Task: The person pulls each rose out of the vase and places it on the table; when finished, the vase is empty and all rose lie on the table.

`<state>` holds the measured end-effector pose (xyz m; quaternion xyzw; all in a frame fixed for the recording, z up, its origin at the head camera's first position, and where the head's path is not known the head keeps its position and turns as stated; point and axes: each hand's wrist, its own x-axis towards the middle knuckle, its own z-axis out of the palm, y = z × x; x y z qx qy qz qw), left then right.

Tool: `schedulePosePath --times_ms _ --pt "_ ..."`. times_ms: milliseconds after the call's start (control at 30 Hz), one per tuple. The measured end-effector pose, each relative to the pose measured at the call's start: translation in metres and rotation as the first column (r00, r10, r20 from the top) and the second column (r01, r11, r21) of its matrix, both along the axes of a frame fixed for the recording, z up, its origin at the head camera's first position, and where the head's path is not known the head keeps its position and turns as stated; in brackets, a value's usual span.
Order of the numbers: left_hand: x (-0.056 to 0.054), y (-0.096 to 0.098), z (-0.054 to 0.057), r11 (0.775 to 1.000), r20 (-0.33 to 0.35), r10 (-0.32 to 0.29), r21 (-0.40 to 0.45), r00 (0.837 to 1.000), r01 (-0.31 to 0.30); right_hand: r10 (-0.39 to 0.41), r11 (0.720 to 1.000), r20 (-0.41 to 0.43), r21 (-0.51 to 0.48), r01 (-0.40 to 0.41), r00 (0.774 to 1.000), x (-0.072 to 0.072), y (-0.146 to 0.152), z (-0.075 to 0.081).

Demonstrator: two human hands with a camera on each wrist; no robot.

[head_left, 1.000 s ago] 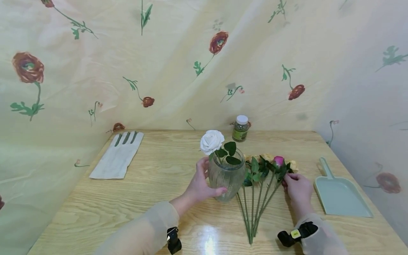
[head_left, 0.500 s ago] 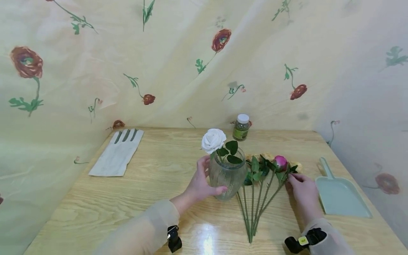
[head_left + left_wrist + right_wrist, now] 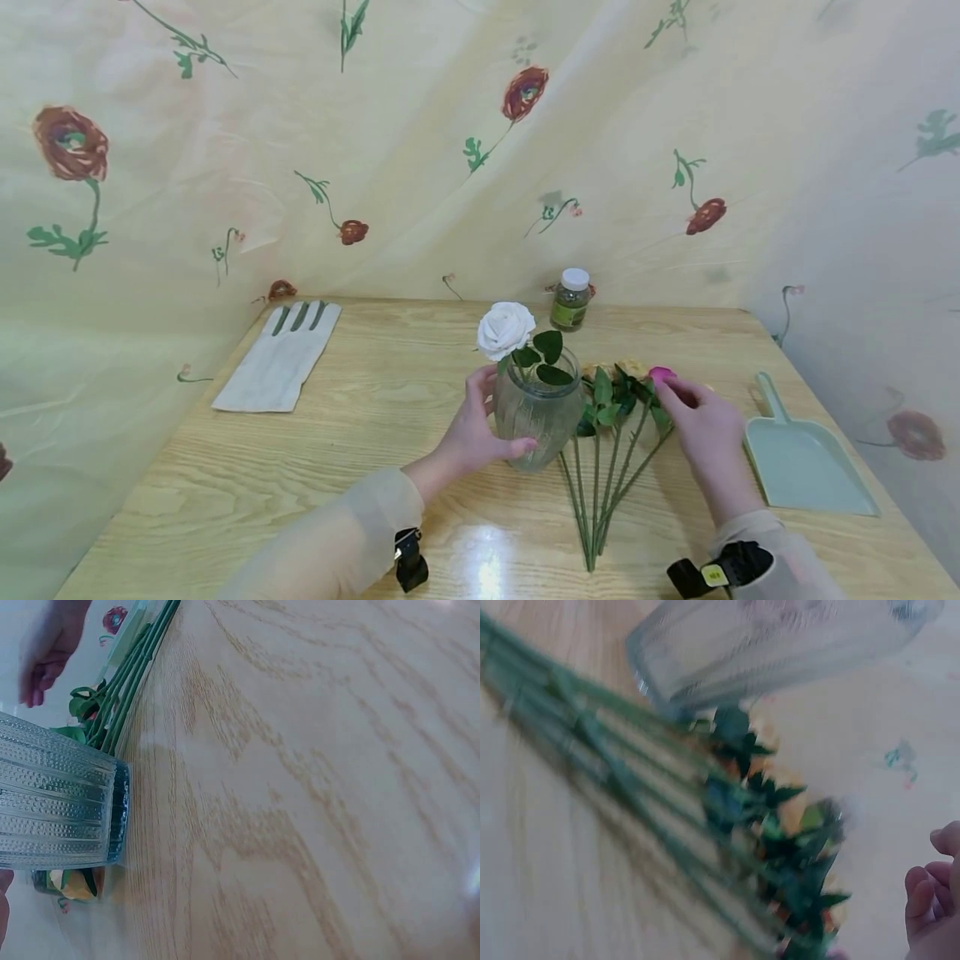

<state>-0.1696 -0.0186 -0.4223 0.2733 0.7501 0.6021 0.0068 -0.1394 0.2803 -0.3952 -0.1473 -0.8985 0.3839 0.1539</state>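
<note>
My left hand [image 3: 476,433] grips a ribbed clear glass vase [image 3: 536,425], thumb on the near side and fingers round the left. A white rose [image 3: 506,331] with dark green leaves stands in it, leaning left. Right of the vase, several long-stemmed artificial flowers [image 3: 597,492] lie fanned on the table, stems crossing near the front. Their heads are pale yellow blooms [image 3: 632,368] and one pink flower [image 3: 662,374]. My right hand [image 3: 708,425] hovers over the rightmost heads, fingertips overlapping the pink flower in the head view. In the right wrist view its loosely bent fingers [image 3: 922,900] hold nothing.
A pale green dustpan [image 3: 806,462] lies at the right edge. A jar with a white lid [image 3: 572,300] stands at the back. On the far left lies a light cloth glove or pouch [image 3: 277,367] with dark stripes. Floral fabric [image 3: 420,150] hangs behind the table [image 3: 315,475].
My right hand first moved right along the flower heads, then rose over them and shifted left, its fingertips now covering part of the pink flower. My left hand stays on the vase.
</note>
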Motion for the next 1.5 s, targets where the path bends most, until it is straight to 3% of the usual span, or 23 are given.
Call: schedulePosePath --times_ms 267,467,700,867,1067,1500 --pt "0.0 0.0 0.002 1.0 -0.002 0.002 0.001 1.0 -0.002 0.15 0.988 -0.104 -0.02 -0.152 0.983 0.006 -0.033 0.029" --pt "0.001 0.0 0.003 1.0 0.022 0.011 -0.018 1.0 -0.011 0.262 0.953 -0.203 -0.097 -0.286 0.943 0.013 -0.055 0.049" --pt "0.001 -0.001 0.002 1.0 0.023 0.005 -0.018 1.0 -0.005 0.421 0.887 -0.275 -0.074 -0.456 0.864 0.021 -0.074 0.066" --pt "0.002 -0.002 0.003 1.0 0.04 0.011 -0.023 0.999 -0.01 0.517 0.833 -0.276 -0.056 -0.55 0.81 0.021 -0.084 0.073" --pt "0.002 -0.001 0.007 1.0 0.048 0.0 -0.027 0.999 0.001 0.566 0.804 -0.278 -0.022 -0.595 0.776 0.016 -0.093 0.079" --pt "0.002 0.0 0.007 1.0 0.032 -0.003 -0.008 0.999 0.003 0.613 0.789 -0.223 0.122 -0.602 0.758 0.001 -0.109 0.093"
